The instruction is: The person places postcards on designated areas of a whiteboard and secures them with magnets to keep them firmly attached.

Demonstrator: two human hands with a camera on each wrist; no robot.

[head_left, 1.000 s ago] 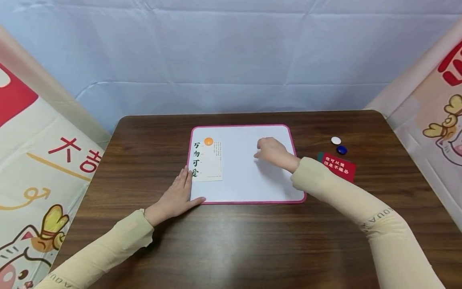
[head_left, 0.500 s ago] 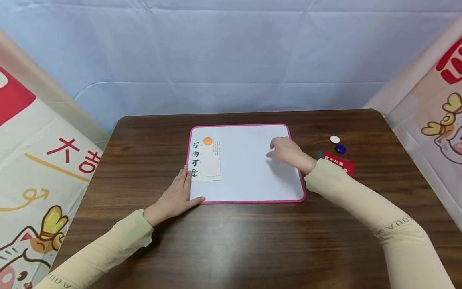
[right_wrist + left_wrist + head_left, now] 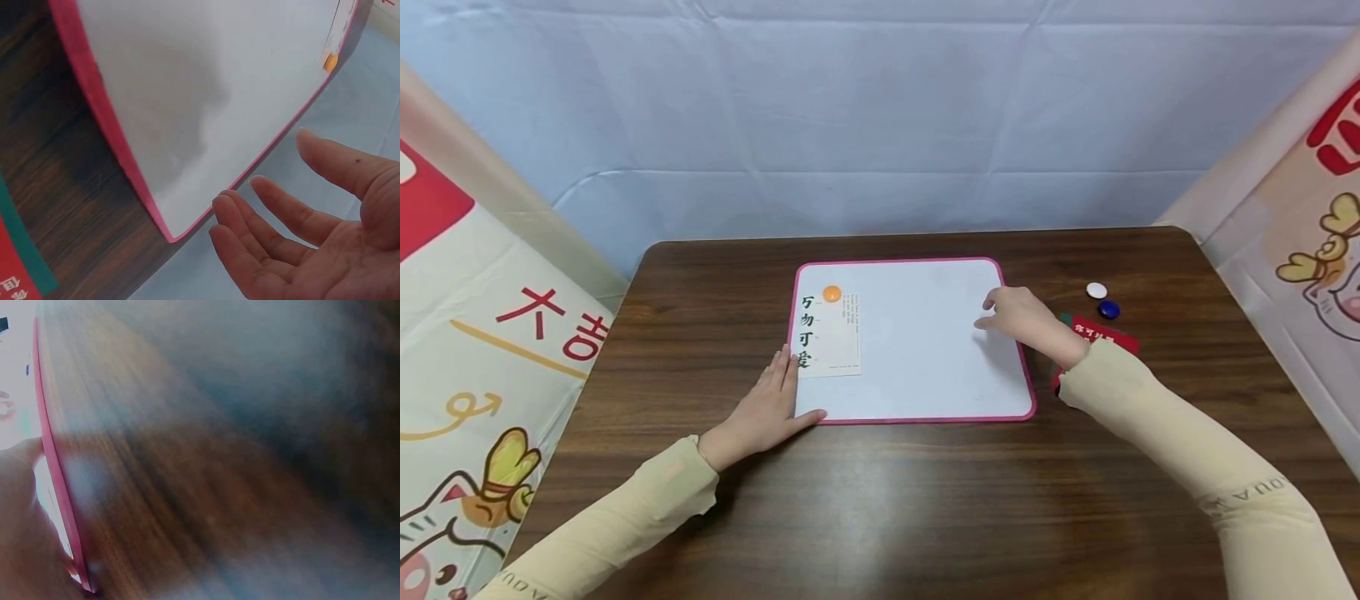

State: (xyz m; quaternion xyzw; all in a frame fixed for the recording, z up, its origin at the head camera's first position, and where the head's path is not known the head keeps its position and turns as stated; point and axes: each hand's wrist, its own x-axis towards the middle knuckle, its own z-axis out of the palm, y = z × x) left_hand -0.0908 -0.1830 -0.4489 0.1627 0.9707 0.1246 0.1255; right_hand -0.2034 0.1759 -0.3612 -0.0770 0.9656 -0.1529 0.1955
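My left hand (image 3: pixel 765 406) rests on the lower left corner of a pink-rimmed whiteboard (image 3: pixel 925 350), its fingers along the left edge and its thumb on the front edge. On the board's left side lies a white card (image 3: pixel 837 350) with dark characters, an orange round magnet (image 3: pixel 832 293) at its top. Above the board's right edge hovers my right hand (image 3: pixel 1026 317), holding nothing. The right wrist view shows that hand's loosely bent fingers (image 3: pixel 281 206) and a shadow on the board. A red card (image 3: pixel 1105 332) lies right of the board, partly hidden under the right forearm.
A white magnet (image 3: pixel 1097 290) and a blue magnet (image 3: pixel 1108 309) lie on the brown wooden table (image 3: pixel 880 500), behind the red card. Pale cloth (image 3: pixel 880 117) hangs behind the table, with printed cloths at both sides.
My right hand has moved right across the whiteboard to its right edge, and its forearm now covers more of the red card. The left hand has stayed in place.
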